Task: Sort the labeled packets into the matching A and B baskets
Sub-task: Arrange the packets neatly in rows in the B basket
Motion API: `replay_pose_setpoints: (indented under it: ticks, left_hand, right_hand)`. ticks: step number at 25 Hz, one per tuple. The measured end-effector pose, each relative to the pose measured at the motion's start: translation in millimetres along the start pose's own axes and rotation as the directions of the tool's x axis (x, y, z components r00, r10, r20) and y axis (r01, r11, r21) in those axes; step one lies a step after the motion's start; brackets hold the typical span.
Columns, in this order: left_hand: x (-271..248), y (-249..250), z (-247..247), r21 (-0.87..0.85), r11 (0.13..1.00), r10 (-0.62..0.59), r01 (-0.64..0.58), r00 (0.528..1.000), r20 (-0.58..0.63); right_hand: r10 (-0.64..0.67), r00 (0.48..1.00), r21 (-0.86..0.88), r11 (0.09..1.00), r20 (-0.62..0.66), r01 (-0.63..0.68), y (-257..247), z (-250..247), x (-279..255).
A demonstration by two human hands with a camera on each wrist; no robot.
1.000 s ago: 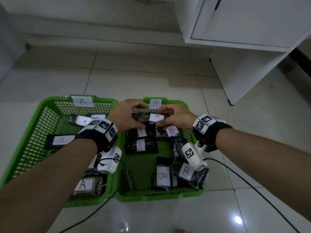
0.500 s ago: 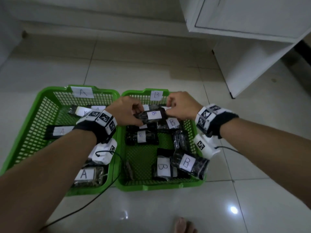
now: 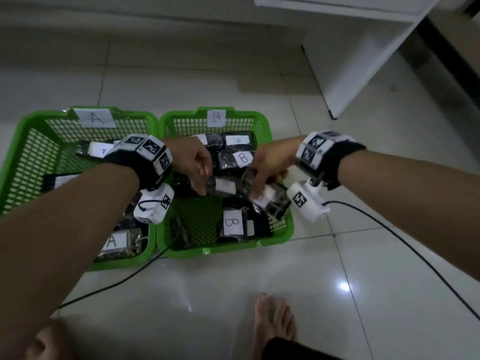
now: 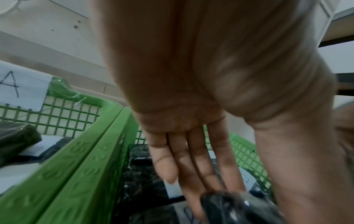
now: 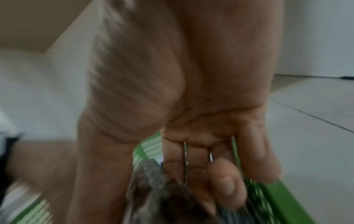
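Two green baskets stand side by side on the floor: basket A (image 3: 31,118) on the left and basket B (image 3: 220,249) on the right. Each holds several black packets with white labels. Both hands are low over the middle of basket B. My left hand (image 3: 204,188) pinches the left end of a black packet (image 3: 224,185) between nearly straight fingers (image 4: 191,166) and thumb; the same packet (image 4: 235,207) shows in the left wrist view. My right hand (image 3: 259,193) grips another labeled packet (image 3: 275,201) near the basket's right wall. That packet (image 5: 153,189) is blurred in the right wrist view.
A white cabinet (image 3: 350,61) stands at the back right. Black cables (image 3: 389,235) run from the wrist cameras across the tiles. A bare foot (image 3: 272,318) and a knee (image 3: 49,341) are close to the baskets' front.
Both hands came back from the far end of basket B to its middle. The B packet they held together now lies at the back, and each hand is on a different packet.
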State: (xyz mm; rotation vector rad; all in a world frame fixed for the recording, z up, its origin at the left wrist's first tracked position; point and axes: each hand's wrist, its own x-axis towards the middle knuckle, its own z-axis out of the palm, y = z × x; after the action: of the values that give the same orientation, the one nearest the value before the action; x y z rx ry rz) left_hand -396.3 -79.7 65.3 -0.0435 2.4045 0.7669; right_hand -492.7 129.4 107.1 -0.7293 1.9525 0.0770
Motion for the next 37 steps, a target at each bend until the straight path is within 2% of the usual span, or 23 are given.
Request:
replay_pose_setpoints:
  ticks: [1, 3, 4, 5, 6, 8, 9, 10, 12, 13, 15, 16, 17, 19, 21, 23, 24, 26, 28, 30, 34, 37]
  left_hand:
    - [-2, 0, 4, -0.033, 0.999, 0.006, -0.004, 0.998, 0.068]
    - [-5, -2, 11, -0.128, 0.992, 0.031, -0.018, 0.994, 0.103]
    - [-5, -3, 11, -0.184, 0.982, 0.038, -0.028, 0.998, 0.051]
    - [-5, -3, 10, -0.28, 0.959, 0.025, -0.036, 0.999, -0.042]
    - [-3, -3, 7, -0.409, 0.911, -0.02, -0.05, 0.986, -0.167]
    - [-4, -1, -2, -0.687, 0.712, -0.177, -0.142, 0.911, -0.372]
    - [-5, -2, -8, -0.752, 0.628, -0.229, -0.202, 0.875, -0.427]
    - [-6, -5, -12, -0.749, 0.617, -0.245, -0.242, 0.845, -0.475]
    - [-9, -8, -18, -0.689, 0.672, -0.249, -0.27, 0.794, -0.554]
    - [-11, -10, -18, -0.677, 0.685, -0.278, -0.269, 0.762, -0.585]
    - [-14, -14, -15, -0.705, 0.655, -0.354, -0.273, 0.714, -0.604]
    - [-15, -17, -12, -0.717, 0.642, -0.378, -0.273, 0.701, -0.605]
    - [-16, -20, -6, -0.709, 0.657, -0.386, -0.256, 0.693, -0.608]
    - [-15, -35, 7, -0.555, 0.821, -0.341, -0.135, 0.664, -0.665]
    - [-14, -45, 15, -0.275, 0.961, -0.193, -0.021, 0.661, -0.725]
    - [-7, -50, 20, -0.043, 0.999, -0.036, 0.006, 0.667, -0.744]
    - [-5, -50, 19, 0.026, 0.999, 0.004, 0.022, 0.685, -0.729]
    - [1, -53, 14, -0.006, 0.999, -0.044, 0.054, 0.742, -0.668]
    - [7, -55, 11, -0.155, 0.985, -0.149, 0.069, 0.79, -0.594]
    - [12, -53, 15, -0.196, 0.975, -0.201, 0.104, 0.783, -0.588]
    - [16, -42, 29, -0.084, 0.963, -0.259, 0.258, 0.782, -0.567]
    - [12, -36, 33, -0.097, 0.965, -0.251, 0.242, 0.759, -0.601]
  right_hand:
    - [-0.031, 0.999, 0.16, 0.987, -0.023, 0.034, 5, -11, -2]
    - [-0.067, 0.995, 0.481, 0.872, -0.077, 0.096, 10, -24, 0]
    - [-0.072, 0.993, 0.606, 0.787, -0.089, 0.111, 10, -27, 4]
    - [-0.087, 0.992, 0.693, 0.709, -0.092, 0.126, 6, -25, 9]
    - [-0.107, 0.988, 0.727, 0.669, -0.114, 0.156, 1, -23, 14]
    - [-0.109, 0.957, 0.633, 0.729, -0.269, 0.261, -14, -19, 26]
    - [-0.101, 0.922, 0.562, 0.766, -0.374, 0.312, -25, -20, 31]
    - [-0.079, 0.88, 0.523, 0.778, -0.469, 0.349, -34, -21, 34]
    - [-0.08, 0.788, 0.445, 0.788, -0.611, 0.425, -51, -30, 35]
    - [-0.136, 0.742, 0.335, 0.828, -0.657, 0.449, -55, -33, 34]
    - [-0.324, 0.648, -0.008, 0.898, -0.689, 0.44, -55, -32, 30]
    - [-0.404, 0.603, -0.143, 0.89, -0.687, 0.434, -53, -28, 31]
    - [-0.449, 0.566, -0.202, 0.872, -0.692, 0.445, -50, -19, 35]
    - [-0.47, 0.506, -0.213, 0.849, -0.723, 0.484, -42, 4, 53]
    - [-0.429, 0.499, -0.182, 0.865, -0.753, 0.468, -40, 23, 77]
    - [-0.38, 0.499, -0.125, 0.874, -0.779, 0.47, -41, 30, 97]
    - [-0.364, 0.501, -0.101, 0.873, -0.785, 0.476, -42, 30, 104]
    - [-0.346, 0.538, -0.077, 0.885, -0.769, 0.459, -44, 31, 113]
    - [-0.335, 0.585, -0.081, 0.906, -0.738, 0.416, -46, 29, 120]
    - [-0.331, 0.602, -0.065, 0.906, -0.727, 0.419, -48, 27, 118]
    - [-0.217, 0.649, 0.09, 0.91, -0.729, 0.405, -36, 17, 84]
    - [-0.162, 0.742, 0.108, 0.947, -0.65, 0.302, -9, 17, 51]
